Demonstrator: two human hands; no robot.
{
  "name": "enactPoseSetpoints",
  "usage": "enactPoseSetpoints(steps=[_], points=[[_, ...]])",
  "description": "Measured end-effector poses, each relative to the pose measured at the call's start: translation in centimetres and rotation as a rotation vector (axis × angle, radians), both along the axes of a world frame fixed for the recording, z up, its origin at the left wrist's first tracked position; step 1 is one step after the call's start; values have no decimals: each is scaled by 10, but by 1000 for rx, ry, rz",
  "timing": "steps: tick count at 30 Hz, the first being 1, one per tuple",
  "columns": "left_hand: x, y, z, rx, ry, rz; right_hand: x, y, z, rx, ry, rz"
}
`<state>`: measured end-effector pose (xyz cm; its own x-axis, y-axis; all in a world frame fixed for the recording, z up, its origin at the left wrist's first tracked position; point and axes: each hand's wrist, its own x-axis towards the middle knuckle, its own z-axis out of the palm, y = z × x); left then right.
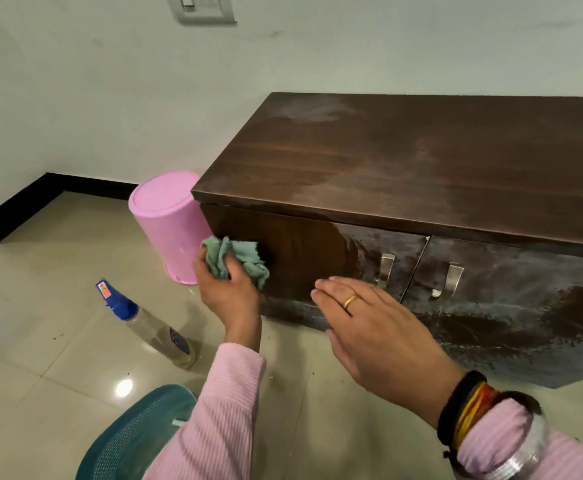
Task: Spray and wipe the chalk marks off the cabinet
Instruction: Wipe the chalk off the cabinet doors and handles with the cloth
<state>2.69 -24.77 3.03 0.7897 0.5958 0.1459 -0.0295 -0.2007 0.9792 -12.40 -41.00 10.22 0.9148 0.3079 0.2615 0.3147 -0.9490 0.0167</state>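
Head view. The cabinet [404, 161] is a low dark wood unit against the wall, with two front doors and a metal handle [386, 270] on each.

The left hand [229, 289] is at the cabinet's left door, near that door's left edge. Its fingers are curled round a bunched green cloth [238, 259], and the cloth is pressed against the door face. The part of the door around and just right of the cloth looks clean and dark brown.

The right hand [376, 327] hovers in front of the cabinet's left door, low down and near the handle, palm down with fingers straight and together, holding nothing. A gold ring [350, 301] sits on one finger; threads and a bangle circle the wrist. Whether the fingertips touch the door cannot be told.

Pale chalk marks [511, 282] cover the right part of the left door and most of the right door, with a few wiped dark patches low on the right door. A faint pale haze also lies on the cabinet top.

A spray bottle [148, 323] with a blue head stands on the floor, left of the cabinet and apart from it. An upturned pink bucket [169, 223] stands on the floor, right against the cabinet's left end. Both sleeves are pink.
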Motion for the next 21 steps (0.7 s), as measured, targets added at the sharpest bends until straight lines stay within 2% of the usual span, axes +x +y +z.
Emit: enactPoseSetpoints(steps=[3, 6, 9, 11, 13, 15, 17, 21], points=[[-7, -4, -45, -174, 245, 7, -7, -7, -3, -17, -15, -22], [-26, -26, -68, -214, 334, -77, -15, -15, -9, -38, -9, -55], [-31, -22, -39, -107, 146, -144, -23, -17, -15, -30, 10, -76], [-15, -7, -12, -33, -2, -104, -26, -18, -16, -35, 2, -76], [4, 3, -3, -52, -29, -19, -29, -20, -17, -24, 13, -80], [8, 3, -21, -101, 73, 59, -36, -25, -15, -4, 30, -102], [-4, -15, -57, -186, 253, 74, -41, -29, -16, 7, 32, -116], [-38, -63, -98, -229, 434, -115, -49, -40, -25, 2, 55, -126]])
